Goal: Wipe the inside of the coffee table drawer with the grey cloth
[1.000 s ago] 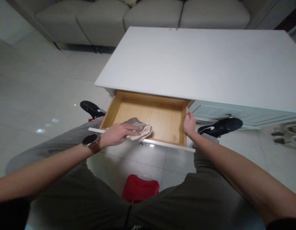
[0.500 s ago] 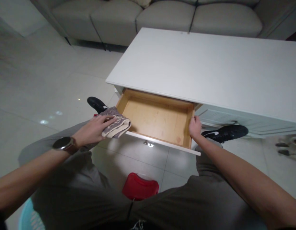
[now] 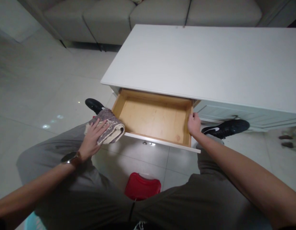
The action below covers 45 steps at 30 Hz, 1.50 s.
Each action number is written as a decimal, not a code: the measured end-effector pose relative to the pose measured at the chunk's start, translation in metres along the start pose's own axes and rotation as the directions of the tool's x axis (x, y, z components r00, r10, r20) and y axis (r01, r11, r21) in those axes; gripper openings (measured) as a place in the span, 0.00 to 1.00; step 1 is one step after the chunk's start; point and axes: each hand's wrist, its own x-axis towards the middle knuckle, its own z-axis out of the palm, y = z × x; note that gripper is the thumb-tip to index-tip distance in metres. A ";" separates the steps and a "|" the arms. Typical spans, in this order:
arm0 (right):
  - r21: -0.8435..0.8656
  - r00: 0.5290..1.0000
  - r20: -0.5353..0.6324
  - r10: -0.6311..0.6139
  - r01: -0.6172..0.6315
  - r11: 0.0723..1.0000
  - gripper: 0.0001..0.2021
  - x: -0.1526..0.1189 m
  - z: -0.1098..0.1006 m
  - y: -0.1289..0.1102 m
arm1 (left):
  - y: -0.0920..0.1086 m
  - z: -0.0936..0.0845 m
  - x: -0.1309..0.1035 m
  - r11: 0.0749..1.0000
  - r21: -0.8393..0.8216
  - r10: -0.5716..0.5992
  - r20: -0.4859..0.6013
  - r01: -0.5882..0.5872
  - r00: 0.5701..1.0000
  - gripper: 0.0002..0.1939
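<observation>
Cloth [image 3: 114, 125], folded, lay left of centre in the frame, at the front left corner of the drawer [image 3: 152, 118]. We had our left hand [image 3: 93, 137] on it, fingers slightly apart; whether it gripped, we could not tell. Right of centre, we had our right hand [image 3: 194, 124] curled tight over the drawer's right wall. The tabletop [image 3: 198, 60] spanned the upper right, a sofa [image 3: 109, 22] behind it.

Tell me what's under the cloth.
In this view, the cloth overlaps the drawer's left front corner; the left trouser leg shows beside it. That corner and anything else beneath are covered.
</observation>
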 end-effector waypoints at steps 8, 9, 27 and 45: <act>0.010 0.999 -0.032 -0.023 0.023 1.000 0.22 0.002 0.003 0.003 | 0.105 0.046 0.016 0.992 -0.005 0.128 -0.146 -0.130 0.981 0.35; 0.010 0.999 -0.036 -0.027 0.028 1.000 0.22 0.003 0.003 0.004 | 0.124 0.053 0.020 0.990 -0.009 0.138 -0.148 -0.141 0.979 0.34; -0.012 0.998 -0.020 -0.057 0.057 0.998 0.19 0.024 0.006 -0.004 | 0.286 0.112 0.084 0.861 0.014 0.499 -0.225 -0.509 0.837 0.25; -0.265 0.805 0.380 -0.456 0.567 0.780 0.29 -0.002 -0.025 -0.043 | 0.024 0.064 0.050 0.997 0.082 0.020 -0.256 0.001 0.966 0.21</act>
